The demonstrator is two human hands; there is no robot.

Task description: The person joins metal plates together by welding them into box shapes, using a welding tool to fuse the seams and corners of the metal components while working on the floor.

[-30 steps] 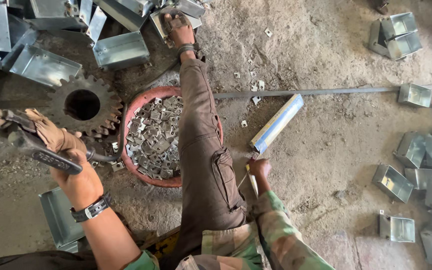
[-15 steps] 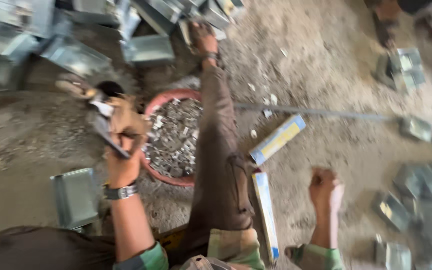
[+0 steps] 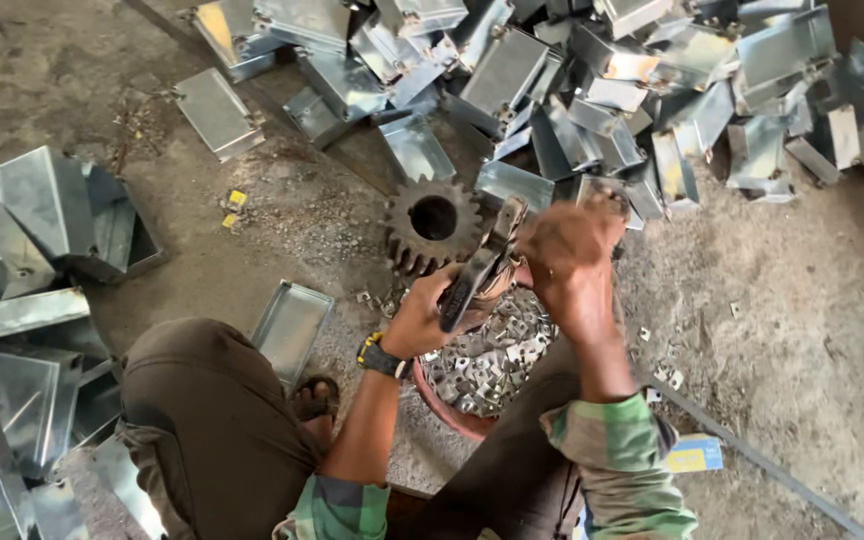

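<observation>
I sit on the ground with both hands raised over a red bowl (image 3: 449,408) filled with several small metal pieces (image 3: 492,362). My left hand (image 3: 430,312), with a watch on the wrist, grips the lower part of a dark metal hand tool (image 3: 482,265) that stands tilted. My right hand (image 3: 572,258) is closed against the tool's upper part, its fingers curled around it. A rusty toothed gear (image 3: 433,221) lies just behind the tool. What the tool's jaws hold is hidden.
A heap of shiny sheet-metal boxes (image 3: 592,90) covers the ground at the back. More boxes (image 3: 52,215) stand at the left, and a flat metal tray (image 3: 292,325) lies beside my left knee. A blue and yellow carton (image 3: 694,455) and a thin metal rod (image 3: 762,465) lie at the right.
The view has swung round. My right hand came up off the ground and now meets the tool in my left hand above the bowl.
</observation>
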